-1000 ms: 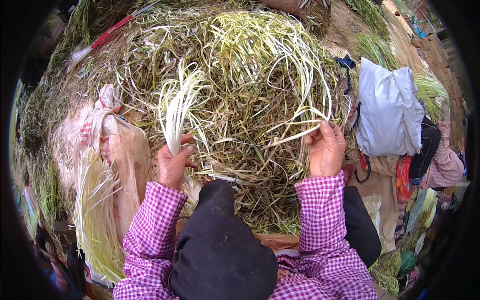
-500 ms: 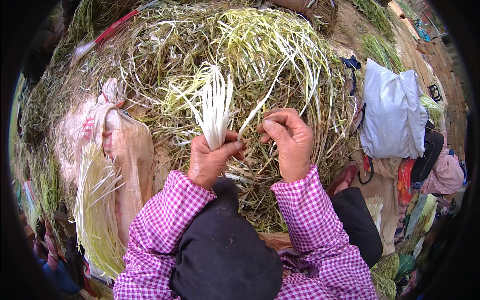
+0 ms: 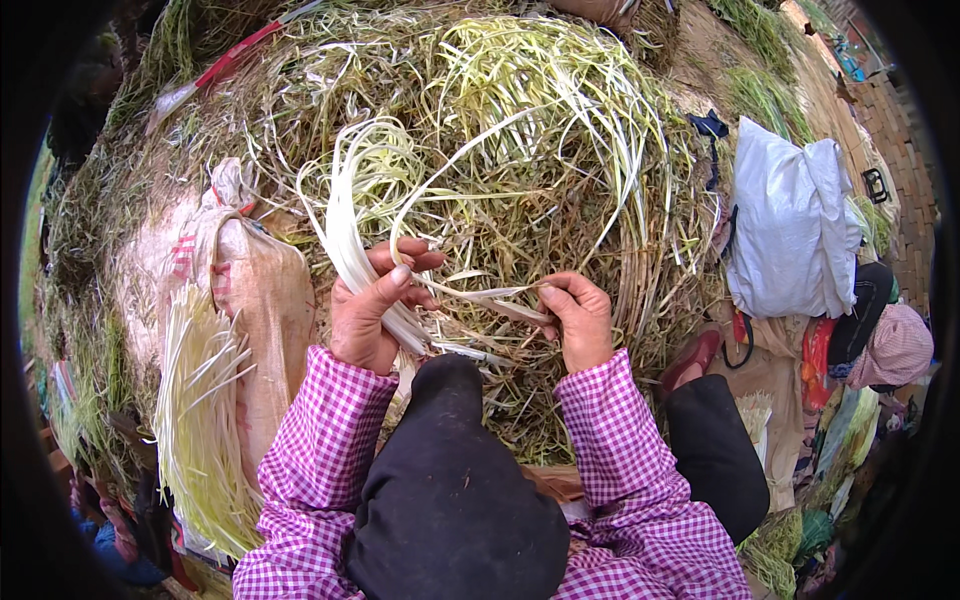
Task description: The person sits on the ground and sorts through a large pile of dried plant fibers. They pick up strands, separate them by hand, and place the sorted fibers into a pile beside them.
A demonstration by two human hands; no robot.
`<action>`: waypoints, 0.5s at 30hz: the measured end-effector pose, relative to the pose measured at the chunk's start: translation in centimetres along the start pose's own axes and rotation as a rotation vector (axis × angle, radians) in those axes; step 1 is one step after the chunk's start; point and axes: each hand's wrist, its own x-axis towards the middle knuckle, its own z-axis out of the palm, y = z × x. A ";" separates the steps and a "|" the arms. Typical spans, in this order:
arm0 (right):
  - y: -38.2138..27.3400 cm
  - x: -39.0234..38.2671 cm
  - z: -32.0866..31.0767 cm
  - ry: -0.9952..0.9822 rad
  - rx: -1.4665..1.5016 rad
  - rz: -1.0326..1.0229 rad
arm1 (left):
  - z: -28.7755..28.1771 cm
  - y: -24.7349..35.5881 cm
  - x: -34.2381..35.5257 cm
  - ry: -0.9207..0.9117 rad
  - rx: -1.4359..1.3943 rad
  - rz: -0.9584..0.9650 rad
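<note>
Near the middle, my left hand point(image 3: 368, 318) is closed round a bunch of blanched chives point(image 3: 343, 235), white stalks with pale yellow tips curling over at the top. One long stalk arches out between its thumb and fingers. My right hand point(image 3: 582, 322), to the right, pinches the end of a pale, limp leaf strip point(image 3: 505, 300) stretched across from the left hand. Beyond the hands lies a loose heap of yellow-white chives point(image 3: 545, 75). At the left, a laid-out row of chives point(image 3: 200, 430) rests on a beige sack point(image 3: 265, 300).
Dry straw-like plant scraps point(image 3: 520, 220) cover the ground ahead. A stuffed white sack point(image 3: 790, 225) lies at the right. Below it are a red shoe point(image 3: 692, 352) and a dark-trousered knee point(image 3: 715, 455). Another dark knee point(image 3: 450, 490) rises between my arms.
My left hand has moved left and tilted the bunch leftward. My right hand has lowered and now stretches a leaf strip out from the left hand.
</note>
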 end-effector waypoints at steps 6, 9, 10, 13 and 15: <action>-0.6 1.0 -4.9 0.099 -0.696 -0.064 | -1.5 1.0 0.1 0.005 -0.167 0.096; -2.7 -0.1 -3.3 0.069 -1.304 -0.453 | -1.4 1.3 0.3 0.037 -0.142 0.084; -3.6 -0.2 -2.3 0.041 -1.244 -0.555 | -0.7 1.2 0.1 0.003 -0.134 0.066; -3.8 -0.5 2.9 -0.262 -0.963 -0.803 | 0.2 0.4 0.0 -0.024 -0.181 0.002; -2.7 -1.9 5.7 -0.652 -0.329 -0.226 | 0.6 0.7 0.5 0.005 -0.206 0.035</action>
